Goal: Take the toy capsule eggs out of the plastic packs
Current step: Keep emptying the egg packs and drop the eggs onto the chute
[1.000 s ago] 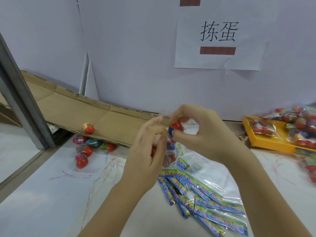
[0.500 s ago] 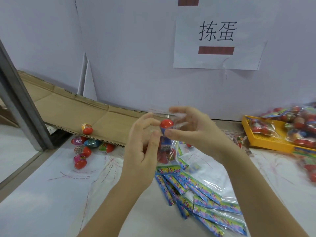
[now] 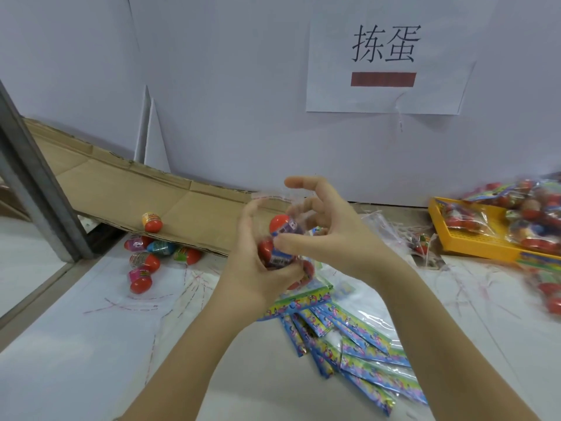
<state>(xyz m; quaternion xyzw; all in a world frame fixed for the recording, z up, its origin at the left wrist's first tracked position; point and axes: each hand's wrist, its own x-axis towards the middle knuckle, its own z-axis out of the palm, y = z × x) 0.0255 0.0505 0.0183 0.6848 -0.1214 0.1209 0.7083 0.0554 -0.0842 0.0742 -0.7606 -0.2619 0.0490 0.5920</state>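
Facing a white wall (image 3: 243,86) across the upper frame, with a paper sign (image 3: 385,95) at upper right running off the top edge. Looking along a cardboard ramp (image 3: 121,189) slanting from the left edge down toward centre. Catching only part of a yellow tray (image 3: 473,244) at the right edge, heaped with full packs (image 3: 522,214) too blurred for counting. Overlooking a fan of flat empty packs (image 3: 358,344) at lower centre. Gripping a clear pack (image 3: 270,197) at mid-frame in the left hand (image 3: 258,275), fingers curling round it and hiding most of the lower eggs (image 3: 268,252). Pinching the top egg (image 3: 283,227) through the film with the right hand (image 3: 334,238), thumb under it, bent fingers hazy behind, forefinger sticking up free. Holding that egg with its long axis tilting, red cap pointing upper left, purple half lower right. Noting loose eggs (image 3: 145,259) bunching at the ramp's foot, left of centre, one sitting on the ramp itself.
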